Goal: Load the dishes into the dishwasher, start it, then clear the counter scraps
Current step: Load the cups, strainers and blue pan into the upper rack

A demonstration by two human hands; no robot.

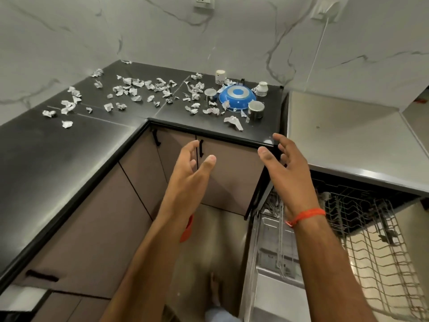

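Your left hand and right hand are both raised in front of the cabinet doors, palms turned toward each other, fingers spread and loosely bent, holding nothing. An orange band circles your right wrist.

Just beyond your fingertips runs the near edge of the black counter, an L that wraps from the left side to the far wall. On its far right part a blue bowl lies upside down. A steel cup stands just left of it and a second steel cup at its near right. Two white cups sit behind: one inverted near the wall, another tipped beside the bowl's right rim. Crumpled paper scraps are scattered across the far counter, thickest left of the bowl, with some touching the dishes.

To your right, under a pale counter, the dishwasher stands open, its wire rack pulled out.
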